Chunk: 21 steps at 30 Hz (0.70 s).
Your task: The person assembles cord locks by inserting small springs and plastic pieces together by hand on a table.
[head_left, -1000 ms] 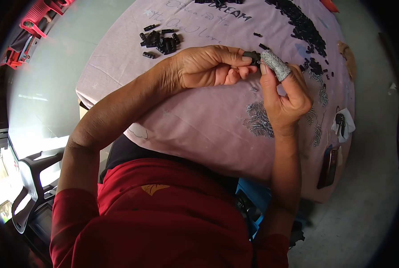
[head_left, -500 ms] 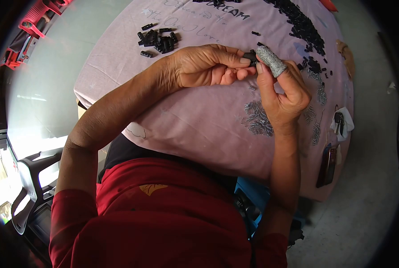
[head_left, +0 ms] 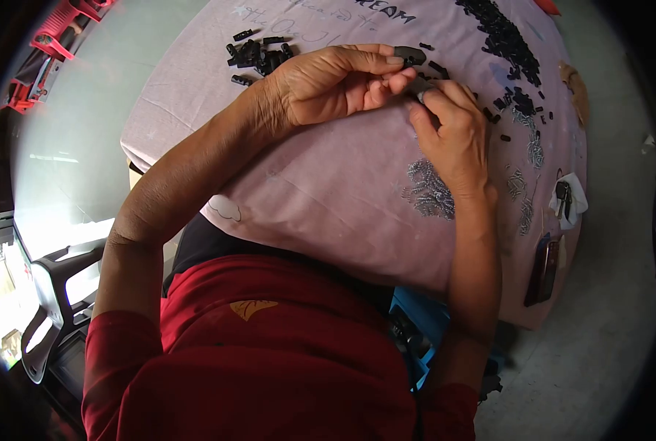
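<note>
Fingers of my left hand (head_left: 335,84) clamp a black part (head_left: 412,54) over the pink-clothed tabletop (head_left: 328,191); I cannot tell whether my right hand (head_left: 454,128), fingers curled near silvery coils (head_left: 429,192), grips anything.

A black piece (head_left: 411,54) (round-edged) juts from the left hand (head_left: 329,84).

White glare floods in beyond the left edge of the tablecloth (head_left: 328,198), bleaching an opening (head_left: 3,309) and streaking the pale floor (head_left: 70,140). The red shirt (head_left: 269,360) lies in shade. Wide-angle distortion bows outlines; black vignetting fills the frame's corners.
</note>
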Motion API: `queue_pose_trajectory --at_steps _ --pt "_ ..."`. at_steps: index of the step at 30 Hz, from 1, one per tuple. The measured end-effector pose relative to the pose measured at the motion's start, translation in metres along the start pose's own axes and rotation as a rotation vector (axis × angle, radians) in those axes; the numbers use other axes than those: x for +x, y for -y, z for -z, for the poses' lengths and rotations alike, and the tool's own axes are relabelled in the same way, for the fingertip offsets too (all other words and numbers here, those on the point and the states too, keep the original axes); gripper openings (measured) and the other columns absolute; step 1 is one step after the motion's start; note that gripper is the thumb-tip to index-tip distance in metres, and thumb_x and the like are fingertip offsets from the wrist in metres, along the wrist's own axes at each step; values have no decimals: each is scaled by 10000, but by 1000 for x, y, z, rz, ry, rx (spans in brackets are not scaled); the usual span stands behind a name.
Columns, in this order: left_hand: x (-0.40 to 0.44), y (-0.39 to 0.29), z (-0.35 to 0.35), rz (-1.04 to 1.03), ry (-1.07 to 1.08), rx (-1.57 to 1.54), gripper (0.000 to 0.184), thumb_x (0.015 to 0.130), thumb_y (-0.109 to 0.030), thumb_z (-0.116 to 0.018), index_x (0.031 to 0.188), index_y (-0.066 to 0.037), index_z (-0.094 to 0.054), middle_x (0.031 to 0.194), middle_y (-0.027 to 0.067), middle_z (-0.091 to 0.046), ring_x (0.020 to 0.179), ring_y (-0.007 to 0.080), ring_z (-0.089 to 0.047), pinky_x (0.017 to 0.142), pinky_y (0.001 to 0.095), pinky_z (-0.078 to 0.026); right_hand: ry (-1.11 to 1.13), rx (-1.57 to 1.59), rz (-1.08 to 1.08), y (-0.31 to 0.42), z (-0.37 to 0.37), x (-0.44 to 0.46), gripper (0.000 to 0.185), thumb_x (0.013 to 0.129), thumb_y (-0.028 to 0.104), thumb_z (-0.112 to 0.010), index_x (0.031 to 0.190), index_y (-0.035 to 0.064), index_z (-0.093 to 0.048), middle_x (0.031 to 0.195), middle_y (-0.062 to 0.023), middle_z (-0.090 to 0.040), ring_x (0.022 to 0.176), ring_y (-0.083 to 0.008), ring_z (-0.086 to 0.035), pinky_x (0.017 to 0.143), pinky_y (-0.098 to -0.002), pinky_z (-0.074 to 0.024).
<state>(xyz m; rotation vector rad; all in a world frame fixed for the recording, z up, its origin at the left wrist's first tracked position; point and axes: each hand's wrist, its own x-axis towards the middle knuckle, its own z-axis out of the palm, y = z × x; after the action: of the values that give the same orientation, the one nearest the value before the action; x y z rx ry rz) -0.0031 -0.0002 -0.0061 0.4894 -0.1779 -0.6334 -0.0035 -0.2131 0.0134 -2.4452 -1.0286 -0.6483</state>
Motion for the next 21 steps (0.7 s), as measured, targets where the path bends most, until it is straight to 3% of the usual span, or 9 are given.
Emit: queue_pose_trajectory --at_steps 5,8,9,12,13,16,19,21 --pt "-1 1 3 12 -24 40 154 967 -77 -557 1091 9 -588 1033 136 -667 851 147 -664 671 225 -542 33 -77 63 -8 -2 -1 92 791 80 -680 864 28 -698 837 -93 -645 758 -300 -633 677 -380 -507" --pt "0 2 3 -6 -57 13 154 964 -66 -558 1094 10 -583 1039 139 -665 860 151 -665 683 225 -545 86 181 -98 -7 13 -4 98 820 69 -653 888 15 -698 865 -94 -659 726 -259 -639 642 -348 -502" --pt "0 1 4 -26 -43 33 157 957 -55 -564 1097 15 -579 1048 143 -664 868 151 -664 690 224 -546 45 294 -232 -10 15 -6 110 836 76 -653 907 5 -699 842 -108 -663 668 -206 -629 597 -304 -486" --pt "2 -2 10 -19 17 10 162 950 -53 -573 1095 18 -579 1051 145 -662 876 151 -663 689 228 -547 -25 179 -296 -34 24 -9 135 828 92 -682 932 8 -703 778 -109 -658 624 -169 -608 568 -267 -467" --pt "1 -2 8 -40 -18 35 164 947 -55 -577 1093 20 -579 1054 143 -663 872 148 -661 687 227 -546 88 122 -409 -36 31 -10 151 824 98 -690 949 15 -708 739 -103 -655 614 -168 -613 568 -261 -464" --pt "2 -2 9 -30 8 41 162 951 -61 -572 1090 22 -580 1037 131 -663 861 142 -655 687 225 -545 160 203 -431 -23 35 -10 156 813 98 -693 948 20 -705 729 -104 -656 631 -199 -627 586 -293 -478" --pt "0 -1 8 -46 -72 52 160 959 -73 -566 1084 25 -580 1008 115 -661 844 132 -646 687 217 -541 150 72 -216 -25 27 -10 170 798 99 -697 950 24 -703 760 -118 -663 668 -256 -642 628 -342 -498" --pt "0 0 7 -55 -78 60 162 963 -81 -563 1082 28 -579 991 105 -658 834 124 -639 686 212 -537 99 17 -184 -31 23 -12 178 795 102 -695 956 25 -703 805 -127 -668 734 -286 -646 675 -370 -503"
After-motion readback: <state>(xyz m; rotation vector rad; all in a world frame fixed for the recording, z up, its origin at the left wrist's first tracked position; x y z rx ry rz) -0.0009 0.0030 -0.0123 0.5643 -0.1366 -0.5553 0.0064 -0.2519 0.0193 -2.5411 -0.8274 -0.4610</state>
